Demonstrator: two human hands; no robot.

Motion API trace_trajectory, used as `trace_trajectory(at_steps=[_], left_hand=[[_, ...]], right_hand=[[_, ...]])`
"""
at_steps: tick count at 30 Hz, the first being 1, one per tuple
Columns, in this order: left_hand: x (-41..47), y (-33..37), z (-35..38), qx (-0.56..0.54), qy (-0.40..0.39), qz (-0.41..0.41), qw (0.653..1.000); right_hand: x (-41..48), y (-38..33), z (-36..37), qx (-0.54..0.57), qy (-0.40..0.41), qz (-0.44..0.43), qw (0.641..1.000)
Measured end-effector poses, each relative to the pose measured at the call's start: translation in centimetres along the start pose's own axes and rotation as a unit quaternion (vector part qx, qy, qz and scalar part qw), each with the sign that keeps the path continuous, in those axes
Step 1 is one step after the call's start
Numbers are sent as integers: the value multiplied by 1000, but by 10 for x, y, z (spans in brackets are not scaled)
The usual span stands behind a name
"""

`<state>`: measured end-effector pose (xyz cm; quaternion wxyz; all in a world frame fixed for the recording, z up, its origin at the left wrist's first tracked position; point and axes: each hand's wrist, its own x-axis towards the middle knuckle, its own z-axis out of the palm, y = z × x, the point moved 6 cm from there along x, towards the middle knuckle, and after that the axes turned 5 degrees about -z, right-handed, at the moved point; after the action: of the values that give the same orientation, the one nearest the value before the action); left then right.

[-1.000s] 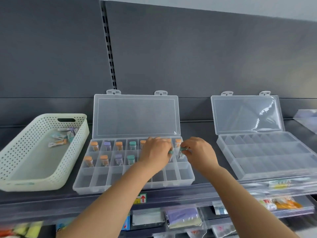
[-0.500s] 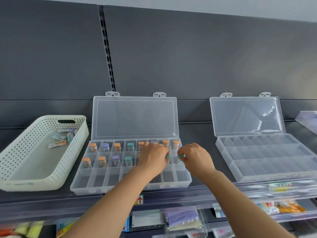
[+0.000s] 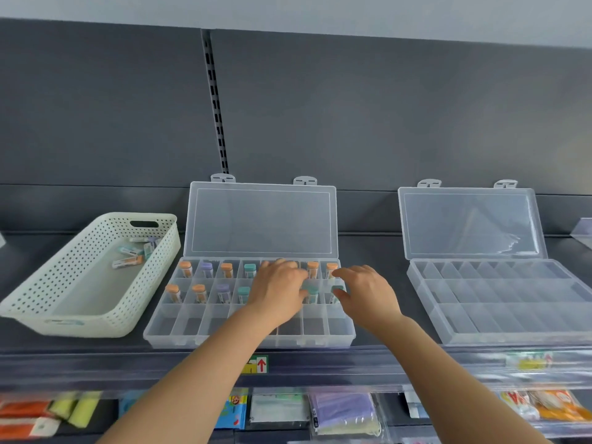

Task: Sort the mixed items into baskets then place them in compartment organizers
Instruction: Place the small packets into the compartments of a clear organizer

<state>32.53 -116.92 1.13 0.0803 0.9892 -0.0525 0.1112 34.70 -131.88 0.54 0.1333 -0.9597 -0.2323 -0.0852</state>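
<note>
A clear compartment organizer point(image 3: 224, 341) lies open on the shelf, with orange-, purple- and teal-capped vials standing in its back and middle rows. My left hand point(image 3: 278, 291) reaches over the middle row, its fingertips closed on a teal-capped vial point(image 3: 312, 293) that stands in a compartment. My right hand point(image 3: 365, 294) hovers at the organizer's right end with thumb and fingers apart around a second teal-capped vial point(image 3: 336, 289) in the last middle compartment. A white perforated basket point(image 3: 96, 326) at the left holds several loose vials point(image 3: 128, 261).
A second open organizer point(image 3: 512, 336) with bare compartments lies at the right. Both lids lean back against the dark grey wall panel. The shelf's front rail point(image 3: 320, 363) carries a label; packaged goods hang on the lower shelf.
Both hands have lowered their teal-capped vials into the middle row's right-hand compartments. The right hand's fingers have spread apart from its vial.
</note>
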Motion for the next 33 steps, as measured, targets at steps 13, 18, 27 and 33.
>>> trace_trajectory(at_steps=[13,18,27,33], left_hand=[[-49,-97,-65,137,1,-120,983],[-68,-149,-86,165,5,-176,971],[-77,-266,-94,160,-41,-217,962],[-63,-337,-78,156,-114,-222,956]], right_hand=[[37,-100,7,10,-13,-111,994],[61,-163,19,16,-21,-185,982],[122,-277,53,29,-27,-239,970],[169,-331,89,-38,-48,-227,972]])
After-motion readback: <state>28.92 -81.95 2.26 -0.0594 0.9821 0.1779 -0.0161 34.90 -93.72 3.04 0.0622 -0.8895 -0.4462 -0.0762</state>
